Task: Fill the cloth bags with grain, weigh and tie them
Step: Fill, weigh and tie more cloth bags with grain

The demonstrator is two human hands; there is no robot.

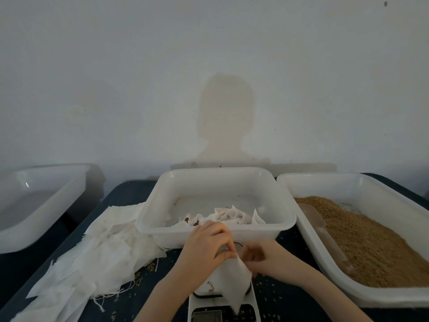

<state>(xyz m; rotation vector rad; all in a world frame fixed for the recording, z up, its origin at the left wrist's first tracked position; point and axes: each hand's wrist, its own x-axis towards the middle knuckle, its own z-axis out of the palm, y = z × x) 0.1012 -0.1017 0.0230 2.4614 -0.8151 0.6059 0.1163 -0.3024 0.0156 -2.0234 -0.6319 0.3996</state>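
Empty white tub [34, 205], far left. Loose cloth pieces [92, 256], piled on the dark table [125, 191]. Centre tub [216, 201], holding crumpled cloths. Left hand [206, 245], fingers pinched on cloth bag [234, 280] over the scale [224, 307]. Right hand [267, 259], blurred, grip unclear, at the bag's neck. Right tub [362, 184], holding grain [362, 242] and scoop [325, 238].

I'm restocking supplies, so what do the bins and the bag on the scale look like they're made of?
Bins: likely white semi-translucent plastic, with glossy glints on moulded rounded rims. Bag: seemingly thin white woven cloth, matte, creased where both hands pinch it.
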